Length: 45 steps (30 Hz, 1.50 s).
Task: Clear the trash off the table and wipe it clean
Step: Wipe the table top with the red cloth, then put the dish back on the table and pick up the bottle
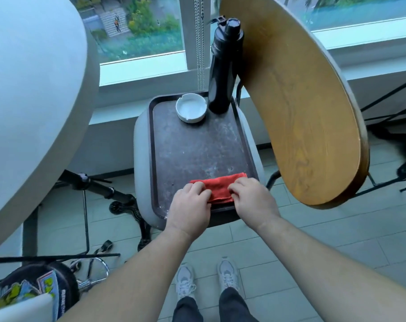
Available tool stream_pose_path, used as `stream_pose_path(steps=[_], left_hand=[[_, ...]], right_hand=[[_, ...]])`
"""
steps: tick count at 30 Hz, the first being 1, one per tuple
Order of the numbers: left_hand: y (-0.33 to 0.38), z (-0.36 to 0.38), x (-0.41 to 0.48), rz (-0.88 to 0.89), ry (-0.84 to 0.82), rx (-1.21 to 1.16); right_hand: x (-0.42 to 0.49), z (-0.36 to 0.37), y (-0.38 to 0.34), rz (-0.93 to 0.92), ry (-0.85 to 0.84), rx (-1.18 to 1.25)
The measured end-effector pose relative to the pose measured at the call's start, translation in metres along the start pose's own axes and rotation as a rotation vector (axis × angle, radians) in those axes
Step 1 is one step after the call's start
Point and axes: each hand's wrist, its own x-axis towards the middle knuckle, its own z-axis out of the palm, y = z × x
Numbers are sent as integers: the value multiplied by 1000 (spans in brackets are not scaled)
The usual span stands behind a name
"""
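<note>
A folded red cloth (220, 185) lies at the near edge of a dark brown tray (192, 149) that sits on a small white table (140, 140). My left hand (189, 204) grips the cloth's left end with curled fingers. My right hand (250, 197) holds its right end, fingers curled onto it. Pale dusty smears cover the tray's surface. At the tray's far end stand a white ashtray (191, 108) and a tall black bottle (223, 66).
A tilted round wooden tabletop (302, 108) hangs close on the right. A large white curved surface (30, 94) fills the left. Black metal legs, a wheeled stool base and a printed dark bag (30, 291) crowd the tiled floor at lower left. Windows lie behind.
</note>
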Motion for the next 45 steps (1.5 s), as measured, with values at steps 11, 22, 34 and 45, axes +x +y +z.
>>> stream_pose_path(steps=[11, 22, 34, 45], left_hand=[[-1, -12, 7, -30, -146, 9], [13, -76, 4, -44, -419, 8], [45, -267, 81, -145, 508, -347], [-32, -347, 143, 1, 289, -44]], right_hand=[[4, -8, -1, 38, -169, -43], [-5, -46, -33, 152, -274, -3], [31, -156, -99, 78, 227, 460], [106, -137, -121, 328, 96, 577]])
